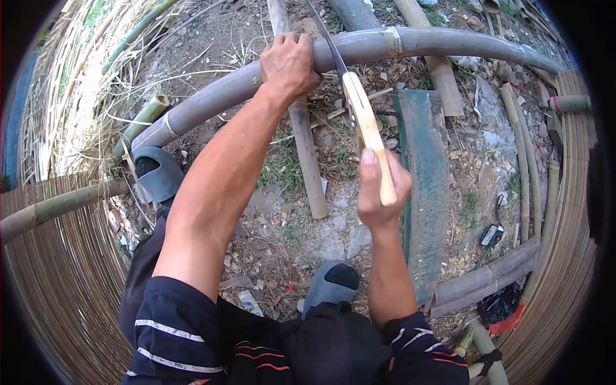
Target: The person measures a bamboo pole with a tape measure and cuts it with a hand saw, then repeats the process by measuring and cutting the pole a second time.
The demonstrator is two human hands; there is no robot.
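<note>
Close to me, my right hand (380,186) grips the saw (359,109); my left hand (289,64) squeezes the bamboo pole (410,42) so it stays put.

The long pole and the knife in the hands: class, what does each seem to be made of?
The pole looks like bamboo: round, grey-green, matt, with ringed nodes. The left hand grips it. The knife in the right hand seems to have a pale, smooth wooden handle and a thin, dark blade, probably metal.
</note>
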